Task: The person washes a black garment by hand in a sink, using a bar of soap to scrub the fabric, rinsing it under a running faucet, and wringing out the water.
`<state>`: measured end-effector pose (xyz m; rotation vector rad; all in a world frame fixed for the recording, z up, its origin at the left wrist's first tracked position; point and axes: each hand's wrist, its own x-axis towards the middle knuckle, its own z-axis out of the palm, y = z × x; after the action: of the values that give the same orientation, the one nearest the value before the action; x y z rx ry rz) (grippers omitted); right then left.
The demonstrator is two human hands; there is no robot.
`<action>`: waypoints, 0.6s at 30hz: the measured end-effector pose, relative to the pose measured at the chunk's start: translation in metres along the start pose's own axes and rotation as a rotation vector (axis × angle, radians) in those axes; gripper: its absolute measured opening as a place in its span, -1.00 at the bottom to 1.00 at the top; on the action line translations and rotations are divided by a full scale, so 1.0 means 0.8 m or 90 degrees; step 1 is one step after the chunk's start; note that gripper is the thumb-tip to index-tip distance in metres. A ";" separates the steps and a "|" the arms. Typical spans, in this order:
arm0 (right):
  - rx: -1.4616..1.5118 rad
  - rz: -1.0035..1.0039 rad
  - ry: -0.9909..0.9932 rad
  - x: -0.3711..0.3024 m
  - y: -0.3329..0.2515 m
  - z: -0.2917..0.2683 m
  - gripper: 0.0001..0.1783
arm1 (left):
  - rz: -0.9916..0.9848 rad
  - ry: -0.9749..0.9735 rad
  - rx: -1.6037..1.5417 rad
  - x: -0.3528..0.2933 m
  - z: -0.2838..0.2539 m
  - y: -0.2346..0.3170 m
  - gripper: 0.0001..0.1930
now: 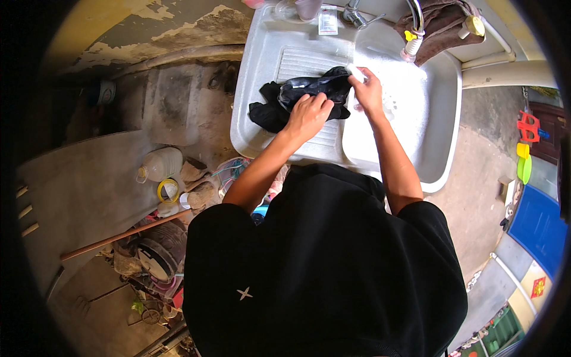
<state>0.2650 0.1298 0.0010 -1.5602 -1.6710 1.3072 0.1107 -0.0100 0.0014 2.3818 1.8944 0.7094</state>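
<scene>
A black garment [297,95] lies bunched on the ribbed washboard part of a white plastic sink [262,59]. My left hand [309,115] presses down on the garment, fingers closed over the cloth. My right hand [366,89] grips a small white object [355,72], perhaps a bar of soap or a brush, held against the garment's right edge at the rim of the basin.
The basin [416,101] on the right holds soapy water under a metal tap [416,18]. A brown cloth [443,27] hangs behind it. Left of the sink sit a plastic jug [159,165], a long wooden stick [119,236] and clutter on the ground.
</scene>
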 end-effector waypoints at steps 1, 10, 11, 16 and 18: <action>0.179 0.023 -0.031 0.008 0.024 0.002 -0.64 | 0.017 0.025 -0.011 -0.001 -0.007 -0.002 -0.75; 0.300 0.339 -0.133 -0.014 0.113 0.005 -0.60 | 0.091 -0.033 -0.003 -0.024 -0.026 -0.004 -0.70; 0.264 0.228 0.030 -0.019 0.112 0.011 -0.55 | 0.097 -0.031 0.013 -0.026 -0.015 -0.006 -0.71; -0.126 -0.315 0.024 -0.087 0.021 0.006 -0.54 | 0.083 0.006 0.034 -0.030 0.002 -0.016 -0.76; -0.247 -0.477 -0.128 -0.105 0.011 -0.005 -0.50 | 0.089 0.015 0.023 -0.027 -0.004 -0.015 -0.77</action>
<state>0.2906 0.0501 0.0153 -0.8176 -2.4164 0.7830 0.0947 -0.0279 -0.0070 2.5592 1.7771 0.7194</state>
